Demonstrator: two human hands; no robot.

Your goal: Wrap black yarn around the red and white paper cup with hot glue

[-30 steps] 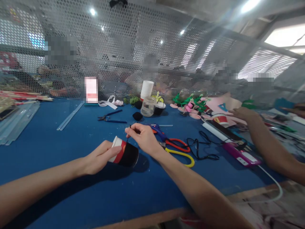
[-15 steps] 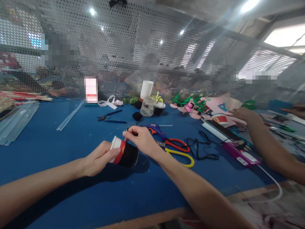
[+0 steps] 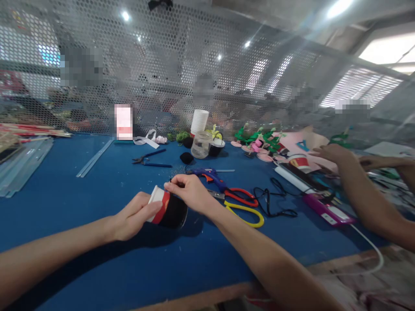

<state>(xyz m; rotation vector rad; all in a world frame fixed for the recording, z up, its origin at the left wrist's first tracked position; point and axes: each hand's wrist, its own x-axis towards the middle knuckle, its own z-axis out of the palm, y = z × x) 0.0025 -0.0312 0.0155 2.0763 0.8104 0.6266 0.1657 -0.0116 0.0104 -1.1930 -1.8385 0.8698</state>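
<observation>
My left hand [image 3: 132, 218] holds a paper cup [image 3: 168, 209] tipped on its side just above the blue table [image 3: 97, 259]. The cup has a white rim, a red band and a black wrap around its body. My right hand [image 3: 189, 192] rests on top of the cup near the red band, thumb and forefinger pinched on a thin black strand that is hard to make out.
A blue glue gun [image 3: 210, 176], red and yellow scissors [image 3: 241, 203] and a black cord [image 3: 275, 203] lie just right of the cup. Pliers [image 3: 151, 159], a clear jar [image 3: 201, 144] and stacked white cups [image 3: 199, 122] sit farther back. Another person's arm [image 3: 363, 194] reaches over craft pieces at right.
My right hand has lowered and moved left, from holding the strand up above the cup to pressing down on the cup near its red band. The other person's second hand came into view.
</observation>
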